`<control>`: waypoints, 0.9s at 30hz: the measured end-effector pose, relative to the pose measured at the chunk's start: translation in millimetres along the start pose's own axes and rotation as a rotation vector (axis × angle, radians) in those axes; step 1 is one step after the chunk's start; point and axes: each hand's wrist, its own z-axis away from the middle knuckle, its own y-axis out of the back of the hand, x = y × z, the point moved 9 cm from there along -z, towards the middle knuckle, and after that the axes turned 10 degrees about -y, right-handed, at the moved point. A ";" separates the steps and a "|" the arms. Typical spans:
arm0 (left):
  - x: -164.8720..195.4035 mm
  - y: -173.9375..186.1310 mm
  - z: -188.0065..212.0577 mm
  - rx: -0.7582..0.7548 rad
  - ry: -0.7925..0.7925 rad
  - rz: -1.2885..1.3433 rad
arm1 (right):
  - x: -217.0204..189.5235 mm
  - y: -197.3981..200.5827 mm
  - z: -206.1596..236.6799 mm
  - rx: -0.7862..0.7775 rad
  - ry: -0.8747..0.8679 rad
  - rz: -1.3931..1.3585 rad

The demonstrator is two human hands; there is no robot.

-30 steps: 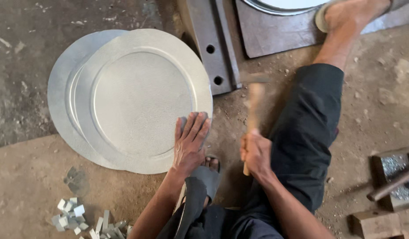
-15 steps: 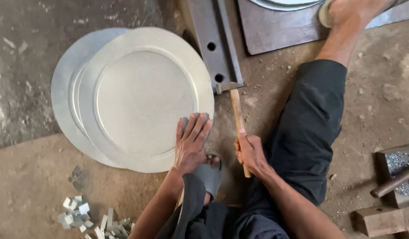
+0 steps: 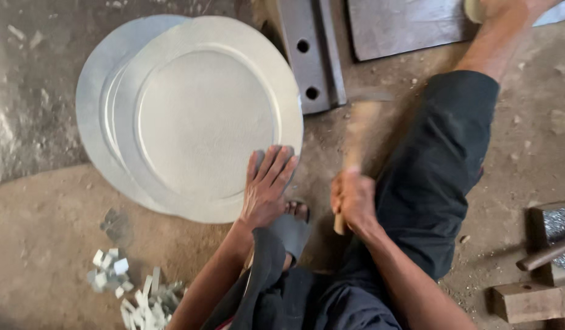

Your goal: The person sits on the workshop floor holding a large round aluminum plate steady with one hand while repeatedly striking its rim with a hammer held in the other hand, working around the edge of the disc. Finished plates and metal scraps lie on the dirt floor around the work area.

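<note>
A person sits on a dirt floor with the left hand pressed flat, fingers spread, on the lower right rim of a round metal tray, seemingly to steady it. That tray overlaps a second metal disc showing at its left. The right hand, well apart from the left, is clenched around the wooden handle of a hammer, blurred at centre frame just right of the tray's edge. A grey steel bar with two holes lies at top centre. Small pale metal offcuts are heaped at lower left; wooden blocks sit at lower right. No packages, labels or signs are visible.
</note>
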 end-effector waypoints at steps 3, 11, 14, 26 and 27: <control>0.0 2.8 1.9 0.006 -0.011 -0.010 | 7.4 -3.4 5.3 -0.036 -0.094 0.172; 2.3 3.6 3.8 -0.022 -0.039 -0.001 | -20.2 1.3 -13.0 0.024 0.244 0.201; 2.0 3.7 6.3 -0.023 -0.039 0.046 | 14.9 11.5 -22.3 -0.001 -0.013 -0.376; -1.9 6.4 13.4 -0.059 -0.028 0.076 | -42.9 -5.4 28.4 0.116 0.735 0.534; 2.3 9.5 13.0 -0.017 -0.076 0.060 | -51.8 -21.6 35.4 0.189 0.957 0.873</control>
